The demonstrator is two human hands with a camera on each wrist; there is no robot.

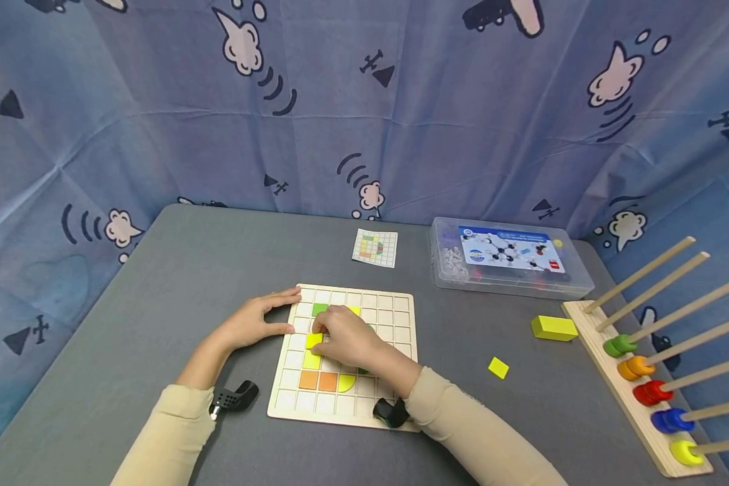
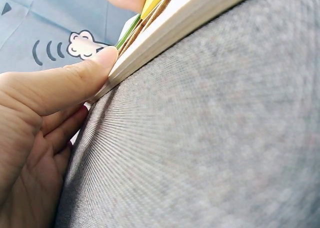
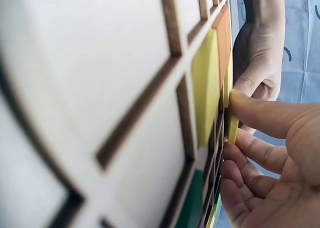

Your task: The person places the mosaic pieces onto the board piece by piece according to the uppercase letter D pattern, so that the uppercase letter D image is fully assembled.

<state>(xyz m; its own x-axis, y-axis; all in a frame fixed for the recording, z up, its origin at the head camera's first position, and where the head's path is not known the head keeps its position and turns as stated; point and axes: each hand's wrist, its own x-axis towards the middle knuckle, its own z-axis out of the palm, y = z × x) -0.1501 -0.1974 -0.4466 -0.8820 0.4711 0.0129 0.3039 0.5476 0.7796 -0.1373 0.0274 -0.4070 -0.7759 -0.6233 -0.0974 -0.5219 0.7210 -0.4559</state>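
Note:
A square wooden grid board (image 1: 403, 316) lies on the table, with coloured tiles set in some of its cells. My right hand (image 1: 354, 339) is over the board's left half and pinches a yellow square tile (image 1: 313, 340) between thumb and fingers. In the right wrist view that tile (image 3: 232, 127) stands close at the board's surface. My left hand (image 1: 250, 322) rests along the board's left edge, fingers extended toward the top corner. Its thumb (image 2: 104, 60) touches the rim. Two orange tiles (image 1: 318, 381) and a rounded yellow tile (image 1: 346, 383) sit in a lower row.
A printed pattern card (image 1: 374, 248) lies behind the board. Farther right are a clear plastic case (image 1: 504, 260), a yellow block (image 1: 553, 328) and a loose yellow tile (image 1: 498, 368). A wooden peg stand (image 1: 638, 391) with coloured rings stands at the right edge.

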